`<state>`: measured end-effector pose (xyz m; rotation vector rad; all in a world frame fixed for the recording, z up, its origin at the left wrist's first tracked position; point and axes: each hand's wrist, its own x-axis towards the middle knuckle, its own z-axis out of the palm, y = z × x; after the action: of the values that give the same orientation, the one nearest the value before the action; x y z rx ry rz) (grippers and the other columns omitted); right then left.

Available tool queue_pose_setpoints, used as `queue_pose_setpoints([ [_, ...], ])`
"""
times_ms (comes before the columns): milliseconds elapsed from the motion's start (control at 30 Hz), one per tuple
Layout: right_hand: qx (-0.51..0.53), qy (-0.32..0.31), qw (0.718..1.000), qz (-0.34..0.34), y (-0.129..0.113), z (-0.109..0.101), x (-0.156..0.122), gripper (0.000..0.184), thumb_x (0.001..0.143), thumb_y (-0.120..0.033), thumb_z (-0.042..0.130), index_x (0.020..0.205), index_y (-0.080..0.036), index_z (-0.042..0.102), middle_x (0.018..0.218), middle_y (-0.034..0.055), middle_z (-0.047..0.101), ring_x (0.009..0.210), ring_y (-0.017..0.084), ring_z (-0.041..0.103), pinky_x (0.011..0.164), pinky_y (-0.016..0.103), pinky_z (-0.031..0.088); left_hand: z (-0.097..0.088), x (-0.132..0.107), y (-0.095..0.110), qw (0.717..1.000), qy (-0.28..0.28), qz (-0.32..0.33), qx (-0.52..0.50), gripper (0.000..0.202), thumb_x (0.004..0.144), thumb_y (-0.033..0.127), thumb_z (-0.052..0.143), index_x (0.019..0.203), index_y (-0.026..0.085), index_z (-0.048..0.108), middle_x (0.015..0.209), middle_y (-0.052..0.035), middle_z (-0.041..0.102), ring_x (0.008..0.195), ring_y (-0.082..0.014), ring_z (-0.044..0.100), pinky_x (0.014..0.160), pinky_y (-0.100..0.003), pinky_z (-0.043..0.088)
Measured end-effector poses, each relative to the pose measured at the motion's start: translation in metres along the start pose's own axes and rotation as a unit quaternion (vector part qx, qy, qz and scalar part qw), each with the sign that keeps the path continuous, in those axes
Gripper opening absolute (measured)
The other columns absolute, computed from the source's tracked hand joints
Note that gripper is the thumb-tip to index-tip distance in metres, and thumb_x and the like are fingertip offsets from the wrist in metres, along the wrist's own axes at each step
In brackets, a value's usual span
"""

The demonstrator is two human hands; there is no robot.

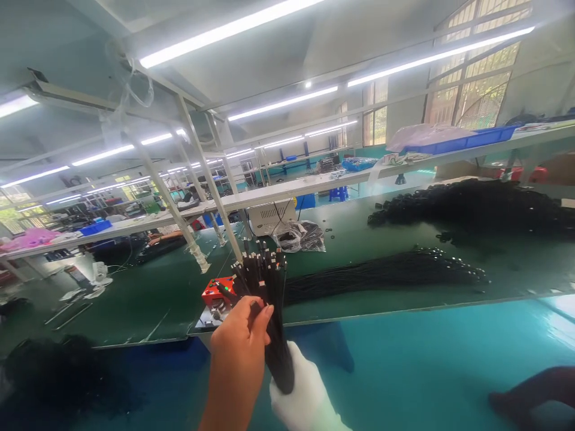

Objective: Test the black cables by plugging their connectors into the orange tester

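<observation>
A thick bundle of black cables (279, 347) stands up in front of me, its many metal-tipped plugs fanned out at the top. My right hand (303, 389), in a white glove, is wrapped round the lower part of the bundle. My bare left hand (240, 338) is closed at the bundle's left side, just under the plugs, thumb and fingers pinched on a black cable. Its fingertips partly hide what they grip. Behind the plugs, at the bench edge, sits a red box (217, 290) with a lit green light.
More black cables (381, 275) lie along the green bench (341, 308). A large heap of black parts (476, 206) is at the right. A plastic bag (305, 236) rests before a pale machine (272, 216). Shelf posts (204, 179) rise at the left; another dark heap (67, 377) is lower left.
</observation>
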<state>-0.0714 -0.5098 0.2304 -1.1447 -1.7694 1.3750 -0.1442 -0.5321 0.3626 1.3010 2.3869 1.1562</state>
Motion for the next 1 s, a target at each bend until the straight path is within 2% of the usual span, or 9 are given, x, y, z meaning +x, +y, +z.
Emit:
queue_pose_setpoints([
  [333,0.024,-0.011,0.999,-0.028,-0.009,-0.003,-0.002,0.034,0.067,-0.008,0.059,0.099,-0.019,0.060,0.079,0.0037,0.069,0.071,0.019,0.066,0.065,0.025,0.048,-0.002,0.004,0.006,0.998,0.053,0.035,-0.017,0.025,0.079,0.048,0.052,0.074,0.025,0.062,0.046,0.0061,0.050,0.046,-0.0153,0.050,0.053,-0.025,0.037],
  [633,0.019,-0.016,0.999,-0.044,-0.024,-0.005,-0.003,0.027,0.066,-0.008,0.055,0.091,-0.020,0.057,0.077,0.0014,0.067,0.067,0.016,0.062,0.064,0.025,0.047,-0.030,0.006,0.017,0.992,0.118,0.039,-0.036,0.019,0.078,0.043,0.059,0.076,0.025,0.064,0.044,0.0072,0.053,0.048,-0.0144,0.052,0.055,-0.023,0.043],
  [733,0.021,-0.015,0.999,-0.043,-0.026,-0.004,-0.005,0.028,0.065,-0.008,0.055,0.090,-0.020,0.056,0.074,0.0004,0.065,0.065,0.015,0.059,0.063,0.024,0.045,-0.034,0.017,0.023,0.988,0.145,0.043,-0.020,0.018,0.079,0.041,0.058,0.074,0.025,0.063,0.044,0.0070,0.053,0.049,-0.0143,0.053,0.053,-0.023,0.042],
  [800,0.036,-0.018,0.998,-0.040,-0.026,-0.004,-0.006,0.025,0.064,-0.008,0.054,0.087,-0.020,0.054,0.070,-0.0014,0.061,0.062,0.013,0.055,0.059,0.023,0.043,-0.036,0.028,0.029,0.990,0.126,0.046,0.031,0.018,0.080,0.039,0.057,0.071,0.024,0.062,0.045,0.0060,0.055,0.050,-0.0150,0.054,0.053,-0.024,0.041],
  [833,0.052,-0.022,0.998,-0.039,-0.026,-0.006,-0.007,0.024,0.063,-0.009,0.053,0.084,-0.020,0.054,0.068,-0.0026,0.058,0.060,0.012,0.053,0.057,0.023,0.042,-0.038,0.032,0.033,0.991,0.107,0.054,0.059,0.018,0.080,0.039,0.057,0.073,0.024,0.062,0.047,0.0055,0.057,0.051,-0.0155,0.056,0.055,-0.024,0.041],
  [900,0.098,-0.046,0.993,-0.035,-0.027,-0.013,-0.007,0.021,0.061,-0.009,0.053,0.078,-0.020,0.050,0.063,-0.0054,0.051,0.056,0.011,0.048,0.052,0.021,0.040,-0.047,0.034,0.040,0.989,0.093,0.079,0.086,0.025,0.077,0.045,0.060,0.088,0.024,0.065,0.060,0.0042,0.066,0.055,-0.0166,0.060,0.060,-0.026,0.044],
  [967,0.150,-0.096,0.984,-0.024,-0.029,-0.027,-0.005,0.019,0.059,-0.010,0.052,0.075,-0.020,0.048,0.060,-0.0071,0.048,0.051,0.009,0.046,0.048,0.021,0.038,-0.062,0.022,0.042,0.984,0.135,0.095,0.070,0.048,0.072,0.055,0.063,0.110,0.026,0.062,0.079,0.0031,0.072,0.063,-0.0180,0.064,0.066,-0.029,0.047],
  [1000,0.168,-0.126,0.978,-0.016,-0.029,-0.036,-0.003,0.018,0.058,-0.010,0.051,0.073,-0.019,0.049,0.058,-0.0072,0.049,0.050,0.009,0.046,0.047,0.020,0.038,-0.070,0.012,0.038,0.980,0.173,0.083,0.058,0.051,0.071,0.060,0.062,0.112,0.030,0.062,0.084,0.0035,0.072,0.066,-0.0185,0.065,0.067,-0.029,0.047],
])
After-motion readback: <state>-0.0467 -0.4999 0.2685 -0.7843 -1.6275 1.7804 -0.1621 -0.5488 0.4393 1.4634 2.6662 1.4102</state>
